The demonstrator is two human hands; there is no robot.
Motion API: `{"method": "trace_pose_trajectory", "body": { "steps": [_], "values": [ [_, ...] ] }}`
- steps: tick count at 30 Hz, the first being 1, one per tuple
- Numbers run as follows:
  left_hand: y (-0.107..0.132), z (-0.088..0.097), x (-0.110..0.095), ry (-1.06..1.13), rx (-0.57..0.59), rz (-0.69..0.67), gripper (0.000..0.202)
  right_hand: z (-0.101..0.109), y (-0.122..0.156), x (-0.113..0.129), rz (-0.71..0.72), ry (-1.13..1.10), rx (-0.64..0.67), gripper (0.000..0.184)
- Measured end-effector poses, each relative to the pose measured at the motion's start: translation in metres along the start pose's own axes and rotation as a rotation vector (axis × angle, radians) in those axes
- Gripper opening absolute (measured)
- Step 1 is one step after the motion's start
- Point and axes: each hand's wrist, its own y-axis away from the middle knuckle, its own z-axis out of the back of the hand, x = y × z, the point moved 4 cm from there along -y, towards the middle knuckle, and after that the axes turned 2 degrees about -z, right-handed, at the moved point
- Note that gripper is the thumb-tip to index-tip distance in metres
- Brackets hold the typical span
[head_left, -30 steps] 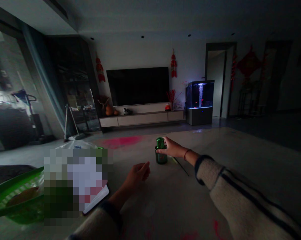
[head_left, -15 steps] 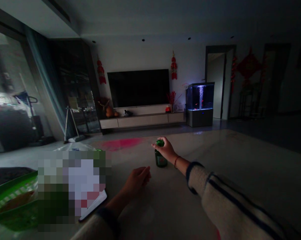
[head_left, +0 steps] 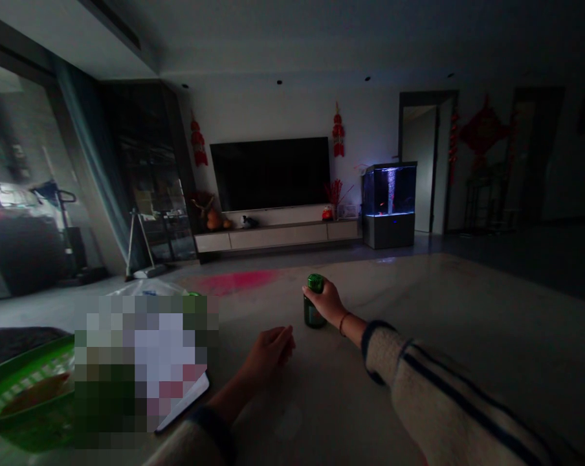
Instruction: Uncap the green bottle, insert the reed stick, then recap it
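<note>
A small dark green bottle (head_left: 314, 315) with a shiny green top stands upright on the pale tabletop (head_left: 292, 421). My right hand (head_left: 327, 299) is wrapped round its upper part from the right side, thumb in front, and covers much of it. The far fingers are hidden behind the bottle. To the left and nearer to me, my left hand (head_left: 269, 353) lies on the table with its fingers curled in. Nothing shows between those fingers, and the hand is apart from the bottle.
A green plastic basket (head_left: 35, 395) sits at the left table edge, next to a blurred-out patch with a clear plastic bag (head_left: 149, 287) behind it. A pink patch (head_left: 239, 279) marks the far side of the table. Beyond are a television (head_left: 270, 175) and a lit fish tank (head_left: 390, 191).
My right hand has slid from the bottle's top down round its neck and upper body, so the green top now shows. My left hand has hardly moved.
</note>
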Motion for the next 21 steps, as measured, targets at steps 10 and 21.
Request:
{"method": "trace_pose_trajectory", "body": {
  "steps": [10,21],
  "values": [
    [-0.001,0.003,0.0,-0.008,-0.033,-0.038,0.04,0.008,-0.009,0.03,-0.214,-0.216,0.096,0.033],
    [-0.006,-0.004,0.003,0.187,-0.112,-0.108,0.073,0.016,-0.013,0.079,-0.056,-0.374,0.158,0.03]
  ]
}}
